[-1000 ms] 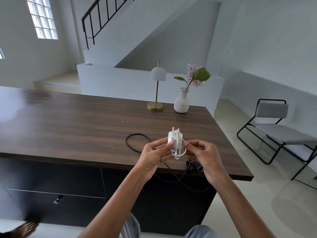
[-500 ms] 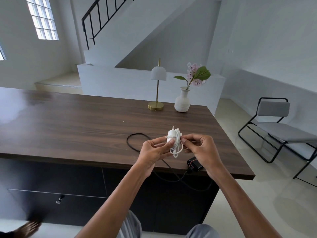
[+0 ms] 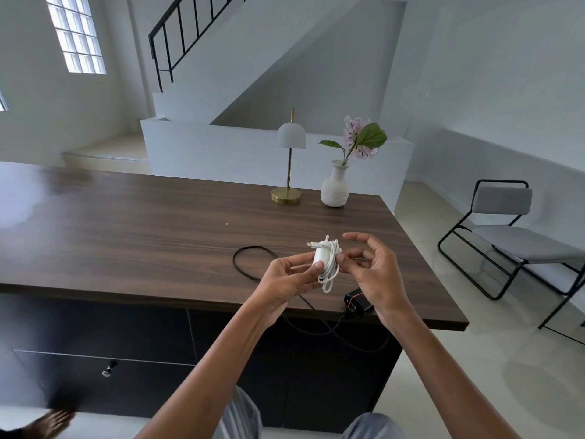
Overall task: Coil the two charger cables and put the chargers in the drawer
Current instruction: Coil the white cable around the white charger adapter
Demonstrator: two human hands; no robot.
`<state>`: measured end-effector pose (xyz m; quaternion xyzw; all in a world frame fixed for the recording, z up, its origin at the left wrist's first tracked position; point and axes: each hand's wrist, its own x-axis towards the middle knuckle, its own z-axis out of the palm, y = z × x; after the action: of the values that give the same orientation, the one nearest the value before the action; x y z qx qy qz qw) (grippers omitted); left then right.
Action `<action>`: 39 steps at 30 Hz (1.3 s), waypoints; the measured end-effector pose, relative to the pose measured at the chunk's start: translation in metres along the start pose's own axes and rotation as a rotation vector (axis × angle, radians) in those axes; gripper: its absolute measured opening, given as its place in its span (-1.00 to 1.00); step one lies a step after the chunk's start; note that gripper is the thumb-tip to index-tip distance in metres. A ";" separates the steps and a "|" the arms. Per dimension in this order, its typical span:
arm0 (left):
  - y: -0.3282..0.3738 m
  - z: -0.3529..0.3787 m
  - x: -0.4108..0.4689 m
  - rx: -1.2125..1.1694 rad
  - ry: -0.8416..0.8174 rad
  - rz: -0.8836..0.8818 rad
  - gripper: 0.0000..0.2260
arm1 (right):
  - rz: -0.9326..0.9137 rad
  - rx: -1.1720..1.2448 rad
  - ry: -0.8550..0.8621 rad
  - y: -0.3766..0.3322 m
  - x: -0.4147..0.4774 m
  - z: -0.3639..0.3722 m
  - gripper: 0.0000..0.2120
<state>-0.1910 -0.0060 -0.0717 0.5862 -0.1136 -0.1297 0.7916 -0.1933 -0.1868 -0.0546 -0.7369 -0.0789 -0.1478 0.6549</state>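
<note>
Wood table [image 3: 158,232], wrapped white charger [image 3: 320,253] in left hand [image 3: 285,282], right hand [image 3: 376,274] beside

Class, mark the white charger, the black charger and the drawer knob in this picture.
white charger [image 3: 319,255], head view, on its plug body's flat face.
black charger [image 3: 356,301], head view, on its top face.
drawer knob [image 3: 107,371], head view, on the knob's round metal head.

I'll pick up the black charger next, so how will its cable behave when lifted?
Probably floppy: the black cable lies in a loose loop on the table and sags below its edge. The black charger sits at that edge, so the hanging slack may tug it off if nudged. Uncoiled, it would likely trail behind.
</note>
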 end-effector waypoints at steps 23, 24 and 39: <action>0.007 -0.007 0.007 0.267 0.039 -0.043 -0.73 | -0.293 -0.565 -0.072 -0.003 0.036 0.006 -0.94; 0.008 -0.006 0.008 0.268 0.052 -0.043 -0.73 | -0.288 -0.555 -0.061 -0.002 0.037 0.008 -0.95; 0.005 -0.007 0.038 0.402 0.144 -0.066 -0.59 | -0.164 -0.425 0.076 0.023 0.063 0.012 -0.88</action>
<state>-0.1523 -0.0110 -0.0680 0.7435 -0.0611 -0.0883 0.6601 -0.1252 -0.1831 -0.0569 -0.8432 -0.0807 -0.2416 0.4735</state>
